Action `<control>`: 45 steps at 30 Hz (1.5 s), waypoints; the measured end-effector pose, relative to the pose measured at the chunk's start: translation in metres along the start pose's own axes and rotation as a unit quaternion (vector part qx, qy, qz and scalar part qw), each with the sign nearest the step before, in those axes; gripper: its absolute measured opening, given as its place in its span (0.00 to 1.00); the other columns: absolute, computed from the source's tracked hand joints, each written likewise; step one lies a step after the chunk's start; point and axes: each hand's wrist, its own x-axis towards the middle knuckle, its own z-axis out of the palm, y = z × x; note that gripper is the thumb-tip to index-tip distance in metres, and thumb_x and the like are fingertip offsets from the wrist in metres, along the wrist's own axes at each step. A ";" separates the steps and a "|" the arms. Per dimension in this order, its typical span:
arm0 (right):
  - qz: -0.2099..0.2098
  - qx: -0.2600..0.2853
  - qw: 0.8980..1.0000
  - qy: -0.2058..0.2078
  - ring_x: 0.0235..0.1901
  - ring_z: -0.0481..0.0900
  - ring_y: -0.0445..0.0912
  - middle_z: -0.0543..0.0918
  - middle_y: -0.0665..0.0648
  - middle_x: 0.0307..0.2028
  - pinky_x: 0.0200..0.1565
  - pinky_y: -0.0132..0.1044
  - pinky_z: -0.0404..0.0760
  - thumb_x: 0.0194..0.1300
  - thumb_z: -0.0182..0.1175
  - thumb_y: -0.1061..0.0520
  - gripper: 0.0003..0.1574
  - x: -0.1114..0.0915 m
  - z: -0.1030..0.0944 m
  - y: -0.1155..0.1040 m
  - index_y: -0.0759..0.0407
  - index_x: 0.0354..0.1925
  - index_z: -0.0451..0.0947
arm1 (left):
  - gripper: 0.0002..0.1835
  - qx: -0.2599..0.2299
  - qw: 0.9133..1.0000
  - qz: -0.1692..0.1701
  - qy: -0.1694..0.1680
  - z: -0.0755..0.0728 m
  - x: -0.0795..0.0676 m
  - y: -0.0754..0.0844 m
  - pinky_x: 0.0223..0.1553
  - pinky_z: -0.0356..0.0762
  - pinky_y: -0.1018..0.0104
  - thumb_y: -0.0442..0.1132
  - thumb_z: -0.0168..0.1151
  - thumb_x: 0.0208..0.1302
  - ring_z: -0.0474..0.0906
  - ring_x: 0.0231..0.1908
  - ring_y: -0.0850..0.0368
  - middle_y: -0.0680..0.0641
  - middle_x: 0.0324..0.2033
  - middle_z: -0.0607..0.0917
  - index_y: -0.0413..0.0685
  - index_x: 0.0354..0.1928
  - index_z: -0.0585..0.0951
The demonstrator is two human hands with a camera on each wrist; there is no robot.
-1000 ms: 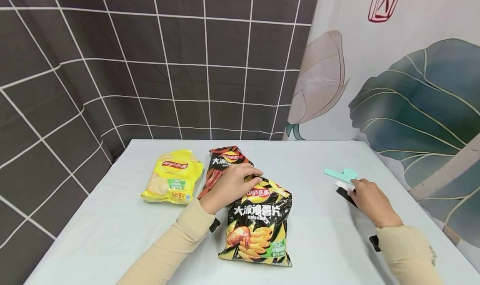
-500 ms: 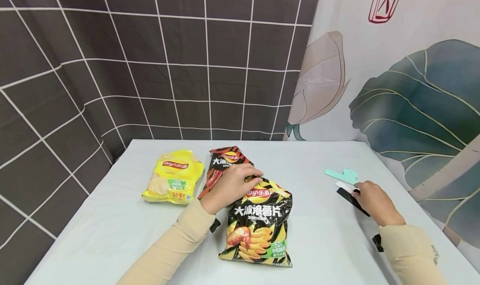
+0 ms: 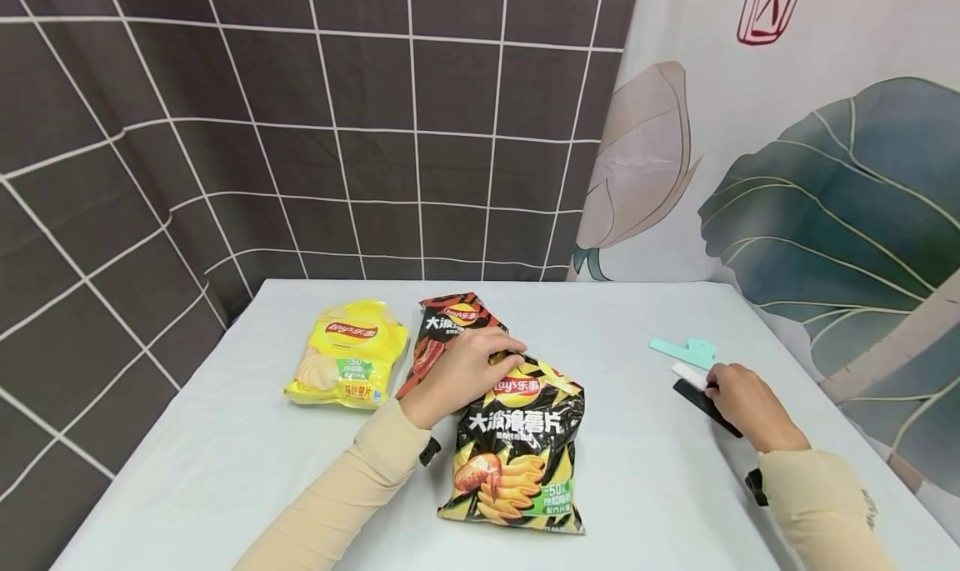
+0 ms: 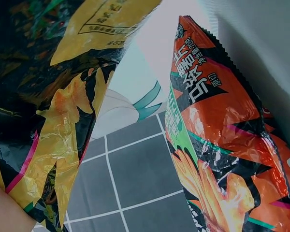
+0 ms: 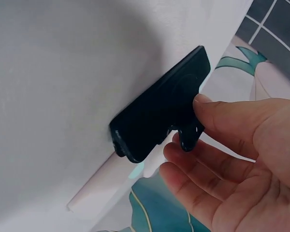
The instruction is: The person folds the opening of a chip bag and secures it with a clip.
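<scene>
My left hand (image 3: pixel 459 377) grips the top edge of a black-and-yellow chip bag (image 3: pixel 513 471), which stands upright with its front towards me. Behind that hand, partly covered by it, is a red-and-black chip bag (image 3: pixel 429 356); its side fills the right of the left wrist view. At the right, my right hand (image 3: pixel 753 408) pinches a black bag clip (image 3: pixel 707 406) between thumb and fingers. In the right wrist view the thumb presses the flat face of the black clip (image 5: pixel 159 104). Close beside it lie a white clip (image 3: pixel 687 374) and a teal clip (image 3: pixel 693 352).
A yellow chip bag (image 3: pixel 348 354) lies at the back left of the white table (image 3: pixel 630 471). Behind the table hang a dark gridded cloth (image 3: pixel 360 162) and a floral one (image 3: pixel 825 246).
My right hand has shifted slightly right and towards me with the black clip, more of which now shows. My left hand and the chip bags have stayed put.
</scene>
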 end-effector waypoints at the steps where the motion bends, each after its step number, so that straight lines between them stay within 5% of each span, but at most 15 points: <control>1: 0.000 0.002 1.000 -0.002 0.30 0.78 0.59 0.77 0.68 0.28 0.31 0.51 0.76 0.58 0.60 0.70 0.07 0.000 -0.001 0.000 0.77 0.35 0.75 | 0.09 0.000 1.000 0.000 0.000 0.000 0.000 0.000 0.37 0.78 0.72 0.37 0.63 0.64 0.82 0.35 0.60 0.49 0.38 0.87 0.45 0.44 0.86; 14: 0.007 0.031 0.999 -0.028 0.29 0.77 0.55 0.79 0.67 0.30 0.30 0.46 0.75 0.61 0.57 0.70 0.05 0.000 -0.006 0.000 0.74 0.36 0.72 | 0.09 0.007 1.000 0.007 0.003 0.000 0.000 -0.001 0.39 0.79 0.71 0.36 0.63 0.64 0.83 0.37 0.59 0.48 0.39 0.87 0.45 0.44 0.86; 24: 0.009 0.033 0.997 -0.070 0.45 0.77 0.71 0.78 0.79 0.43 0.42 0.57 0.79 0.63 0.57 0.68 0.19 0.006 -0.014 -0.005 0.84 0.48 0.72 | 0.08 0.004 1.000 0.007 0.008 0.000 0.000 -0.001 0.37 0.78 0.73 0.35 0.63 0.64 0.83 0.36 0.60 0.48 0.38 0.88 0.44 0.43 0.86; 28: -0.006 0.033 0.997 -0.073 0.37 0.79 0.64 0.80 0.75 0.39 0.36 0.49 0.79 0.62 0.59 0.67 0.18 0.008 -0.016 -0.011 0.82 0.46 0.75 | 0.08 0.004 1.000 0.007 0.008 0.000 0.000 -0.001 0.37 0.79 0.73 0.35 0.63 0.64 0.83 0.37 0.60 0.48 0.38 0.87 0.44 0.43 0.86; 35: -0.064 0.053 0.996 -0.040 0.25 0.67 0.45 0.77 0.56 0.25 0.27 0.37 0.66 0.61 0.61 0.67 0.07 0.011 -0.021 -0.022 0.73 0.36 0.79 | 0.08 0.009 1.000 0.011 0.009 0.000 0.000 0.000 0.37 0.78 0.73 0.35 0.63 0.64 0.83 0.36 0.60 0.49 0.38 0.88 0.45 0.43 0.86; 45: -0.093 0.080 0.992 -0.021 0.34 0.80 0.52 0.83 0.67 0.38 0.34 0.43 0.78 0.64 0.60 0.63 0.18 0.017 -0.036 -0.054 0.76 0.48 0.77 | 0.09 0.004 1.000 0.012 0.009 0.000 0.000 0.000 0.37 0.78 0.73 0.35 0.62 0.64 0.82 0.36 0.60 0.48 0.39 0.87 0.44 0.44 0.86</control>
